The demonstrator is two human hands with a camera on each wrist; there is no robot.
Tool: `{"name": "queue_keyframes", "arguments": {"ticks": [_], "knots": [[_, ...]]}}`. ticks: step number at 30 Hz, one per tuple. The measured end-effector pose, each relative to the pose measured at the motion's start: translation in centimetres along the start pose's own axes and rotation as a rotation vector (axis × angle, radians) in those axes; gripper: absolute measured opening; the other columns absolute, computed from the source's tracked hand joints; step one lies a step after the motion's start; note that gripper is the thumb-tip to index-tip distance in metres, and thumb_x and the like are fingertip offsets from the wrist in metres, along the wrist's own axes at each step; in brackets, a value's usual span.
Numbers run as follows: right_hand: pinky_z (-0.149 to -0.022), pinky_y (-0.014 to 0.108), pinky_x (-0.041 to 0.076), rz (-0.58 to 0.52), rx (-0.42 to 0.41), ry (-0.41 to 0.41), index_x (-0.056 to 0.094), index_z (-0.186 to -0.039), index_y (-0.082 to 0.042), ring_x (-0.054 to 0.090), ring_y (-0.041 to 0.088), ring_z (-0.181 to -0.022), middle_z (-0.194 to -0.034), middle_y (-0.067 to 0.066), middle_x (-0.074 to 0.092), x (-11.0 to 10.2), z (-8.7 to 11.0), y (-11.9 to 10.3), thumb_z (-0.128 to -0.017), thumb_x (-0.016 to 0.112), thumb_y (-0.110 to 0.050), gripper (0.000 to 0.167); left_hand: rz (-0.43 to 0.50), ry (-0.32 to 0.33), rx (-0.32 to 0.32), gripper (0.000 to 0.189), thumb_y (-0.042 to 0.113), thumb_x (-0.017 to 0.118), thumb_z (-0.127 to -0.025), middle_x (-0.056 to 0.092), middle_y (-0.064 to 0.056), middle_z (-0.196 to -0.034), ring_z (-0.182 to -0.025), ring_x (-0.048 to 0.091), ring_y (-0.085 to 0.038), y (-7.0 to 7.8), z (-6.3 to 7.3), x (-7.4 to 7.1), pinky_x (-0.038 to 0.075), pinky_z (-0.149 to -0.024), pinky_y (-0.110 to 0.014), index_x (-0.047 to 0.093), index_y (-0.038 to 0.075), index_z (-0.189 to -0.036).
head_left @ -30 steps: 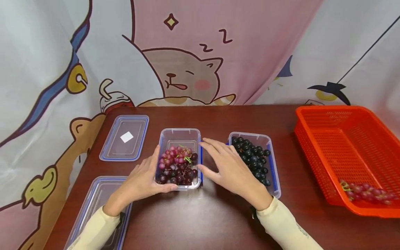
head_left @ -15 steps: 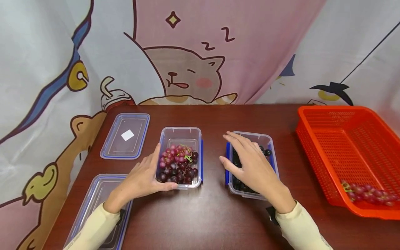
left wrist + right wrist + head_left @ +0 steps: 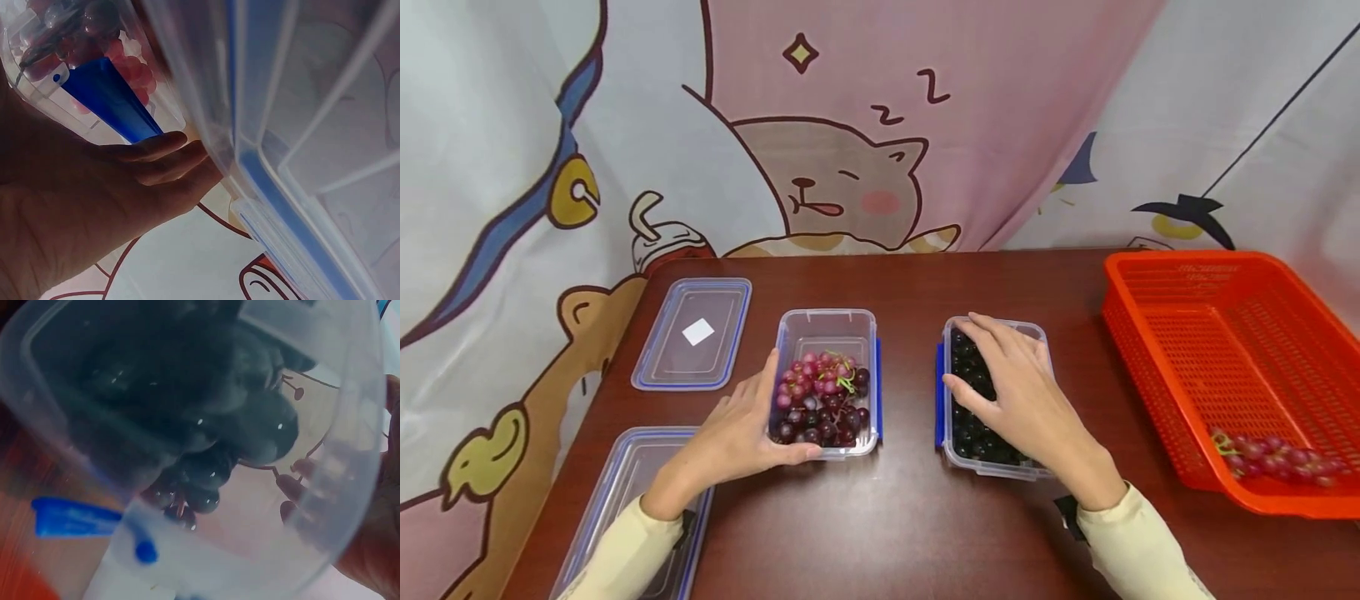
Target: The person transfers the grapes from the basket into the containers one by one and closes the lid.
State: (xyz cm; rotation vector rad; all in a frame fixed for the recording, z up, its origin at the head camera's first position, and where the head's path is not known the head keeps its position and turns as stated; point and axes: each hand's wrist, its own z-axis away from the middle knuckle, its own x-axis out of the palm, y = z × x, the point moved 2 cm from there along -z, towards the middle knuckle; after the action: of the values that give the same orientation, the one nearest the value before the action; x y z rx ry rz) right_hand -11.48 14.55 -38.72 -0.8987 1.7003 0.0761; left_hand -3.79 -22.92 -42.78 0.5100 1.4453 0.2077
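Note:
My left hand (image 3: 741,425) lies along the left side and front corner of a clear plastic container (image 3: 831,323), fingers extended and thumb at the front. In the left wrist view its fingers are beside a blue side clip (image 3: 112,100). Inside are pinkish-red grapes (image 3: 812,383) and dark purple grapes (image 3: 823,425). My right hand (image 3: 1018,392) is spread over a second clear container (image 3: 952,457) of black grapes (image 3: 973,425), hiding part of them. In the right wrist view, fingers (image 3: 294,490) show through that container's clear wall; whether they touch it I cannot tell.
A small blue-edged lid (image 3: 696,362) with a white label lies at the back left. A larger lid (image 3: 617,492) lies under the left forearm. On the right stands an orange basket (image 3: 1157,400) with a bunch of red grapes (image 3: 1277,460) inside.
My right hand has moved right, from beside the red-grape container to over the black-grape container. The left hand stays at its container. The head view has shifted slightly.

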Motion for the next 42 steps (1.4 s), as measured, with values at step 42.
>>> {"name": "queue_keyframes", "arguments": {"ticks": [42], "knots": [[-0.108, 0.081, 0.025, 0.057, 0.152, 0.086, 0.051, -0.16, -0.007, 0.04, 0.051, -0.147, -0.164, 0.026, 0.044, -4.7, 3.3, 6.1, -0.097, 0.08, -0.034, 0.075, 0.03, -0.03, -0.011, 0.147, 0.078, 0.082, -0.081, 0.031, -0.038, -0.167, -0.153, 0.034, -0.054, -0.2, 0.2, 0.0, 0.028, -0.112, -0.084, -0.006, 0.005, -0.174]]}}
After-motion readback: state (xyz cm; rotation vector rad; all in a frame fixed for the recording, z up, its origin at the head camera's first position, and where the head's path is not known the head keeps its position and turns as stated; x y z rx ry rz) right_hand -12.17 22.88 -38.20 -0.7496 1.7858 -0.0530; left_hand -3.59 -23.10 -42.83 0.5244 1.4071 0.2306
